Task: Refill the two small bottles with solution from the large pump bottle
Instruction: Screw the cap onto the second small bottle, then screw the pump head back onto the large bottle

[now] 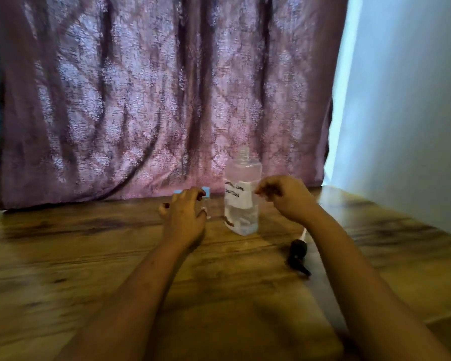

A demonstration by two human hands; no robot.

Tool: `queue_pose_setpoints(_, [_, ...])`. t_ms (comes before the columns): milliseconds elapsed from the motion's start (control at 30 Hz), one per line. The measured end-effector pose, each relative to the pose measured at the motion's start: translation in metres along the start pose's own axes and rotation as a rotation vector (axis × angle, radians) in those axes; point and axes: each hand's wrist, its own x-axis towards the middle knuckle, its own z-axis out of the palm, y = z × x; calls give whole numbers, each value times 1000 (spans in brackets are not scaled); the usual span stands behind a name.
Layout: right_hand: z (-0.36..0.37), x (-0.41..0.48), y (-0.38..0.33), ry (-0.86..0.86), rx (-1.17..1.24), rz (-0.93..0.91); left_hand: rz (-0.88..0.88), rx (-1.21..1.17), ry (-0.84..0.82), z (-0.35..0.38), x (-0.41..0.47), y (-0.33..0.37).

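Large pump bottle (241, 196) upright at mid-table, partly full of clear solution, white handwritten label facing near, threaded neck bare. Black pump head (298, 254) lying on its side on the wooden table (89, 256), near and right of that bottle, white tube pointing far. 2 small bottles (205, 191) with blue caps just left of the large one, mostly hidden behind the left hand (184, 217). Left hand hovering over them, fingers loosely bent and spread; cannot tell whether any finger has hold of a bottle. Right hand (281, 198) just right of the label, fingers curled in, thumb and fingertips close together; too blurred to tell whether something small is pinched there. Purple patterned curtain (154, 100) hanging at the far edge.

Risks, as judged:
- Open-necked large bottle easy to knock with either wrist, spilling solution across the wood
- Small bottles light, likely to topple if grabbed half-seen
- Narrow mouths likely to overflow under a fast pour
- Wet tube picking up dirt from the table
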Motion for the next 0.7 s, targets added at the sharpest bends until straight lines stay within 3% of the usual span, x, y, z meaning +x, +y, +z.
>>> queue_pose_setpoints(100, [-15,-26,44,-177,-283,114,31,2,-99,10,-13,27])
queue_pose_setpoints(200, [-13,-48,53,-374,-356,30,-13,-125,-146,19,-13,42])
queue_pose_setpoints(367, [6,-63,58,-344,-182,64,-247,-269,-222,30,-1,51])
queue_pose_setpoints(467, [8,-64,54,-341,-200,-3,-323,-383,-216,38,2,65])
queue_pose_setpoints(600, [4,-59,50,-82,-78,-91,-363,-376,-125,55,8,75])
queue_pose_setpoints(700, [-6,-50,43,168,82,-93,-408,-544,-66,71,13,68])
